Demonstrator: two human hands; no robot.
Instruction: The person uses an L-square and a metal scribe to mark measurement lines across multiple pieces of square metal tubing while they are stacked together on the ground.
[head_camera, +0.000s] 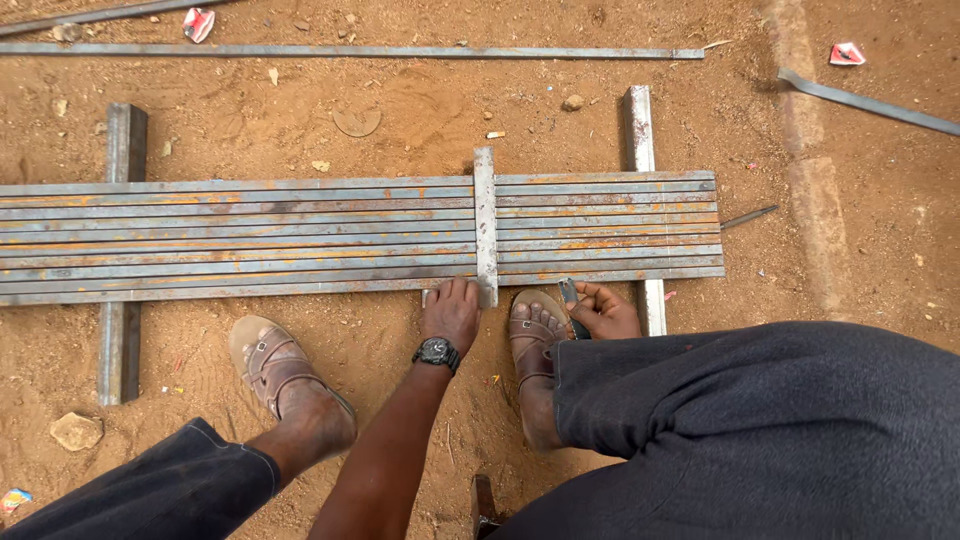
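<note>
Our left hand (452, 312) presses, fingers spread flat, on the foot of a short steel bar (486, 226) laid across a row of steel tubes (250, 238) resting on two cross bars (124, 250) on the dirt ground (420, 110). Our right hand (603, 312) is closed around a small marking tool (570, 300) (its tip is not clear). We judge that weak pressure could let the short bar skew, spoiling any line.

Steel straightedge (486, 225): short flat grey bar, laid crosswise over the bundle, its near end under the left hand's (452, 313) fingertips.
Marking tool (571, 303): small, dark, slim, pinched upright in the right hand (604, 312), just right of the straightedge.
</note>
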